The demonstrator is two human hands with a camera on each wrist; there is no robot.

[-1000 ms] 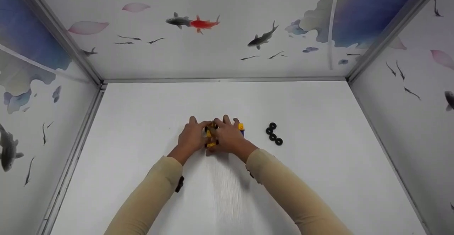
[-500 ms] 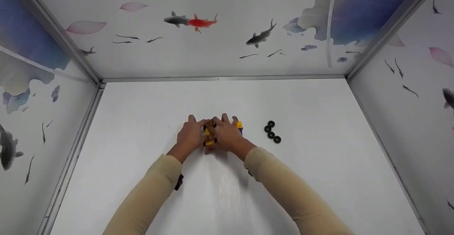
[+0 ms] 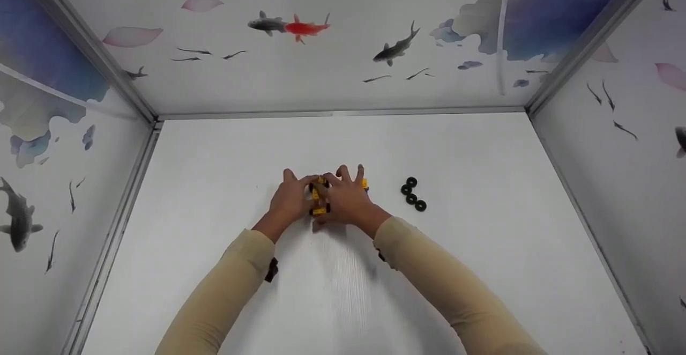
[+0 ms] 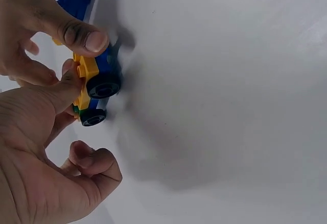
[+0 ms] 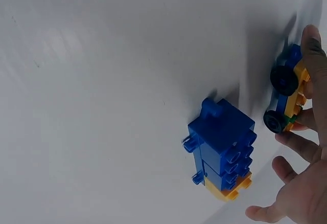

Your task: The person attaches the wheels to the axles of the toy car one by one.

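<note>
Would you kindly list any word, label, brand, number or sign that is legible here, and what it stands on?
None: no readable text shows on the toy car, block stack, black rings or printed wall. Any marks on the wheels are too small to read.

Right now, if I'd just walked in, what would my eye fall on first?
Probably the red fish on the far wall, vivid against the pale background. Next, the fingers gripping a yellow-and-blue wheeled toy near the middle of the white table, then four black rings to the toy's right.
</note>
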